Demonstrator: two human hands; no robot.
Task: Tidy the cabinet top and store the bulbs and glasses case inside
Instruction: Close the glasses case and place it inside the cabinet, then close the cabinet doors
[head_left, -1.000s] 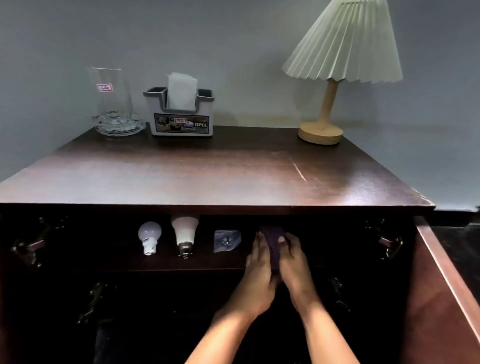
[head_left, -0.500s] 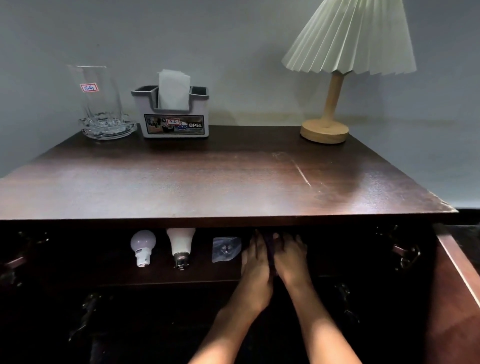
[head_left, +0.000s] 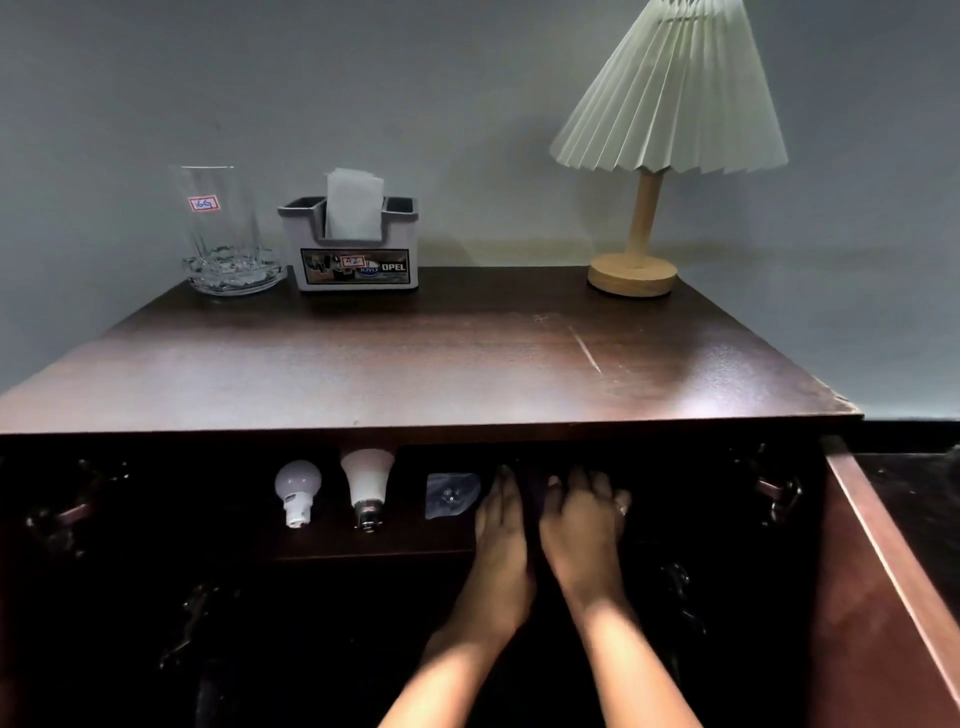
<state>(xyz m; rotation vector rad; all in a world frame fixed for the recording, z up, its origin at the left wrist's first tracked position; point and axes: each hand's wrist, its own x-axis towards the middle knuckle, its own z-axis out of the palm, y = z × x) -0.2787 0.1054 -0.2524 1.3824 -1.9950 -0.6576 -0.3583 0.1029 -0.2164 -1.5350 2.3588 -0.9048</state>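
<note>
Inside the open dark wood cabinet, on its shelf, lie a small round white bulb and a larger white bulb, bases toward me. A clear packet rests to their right. My left hand and my right hand reach side by side into the shelf, pressed against a dark purple glasses case between them. The case is mostly hidden in shadow under the cabinet top.
At the back of the cabinet top stand a clear glass in a glass dish, a grey tissue holder and a lamp with a pleated shade. The right cabinet door stands open. Metal hinges show on both sides.
Both hands have pushed the glasses case deeper onto the shelf, so less of it shows. My right fingers have spread. The view has tilted slightly upward.
</note>
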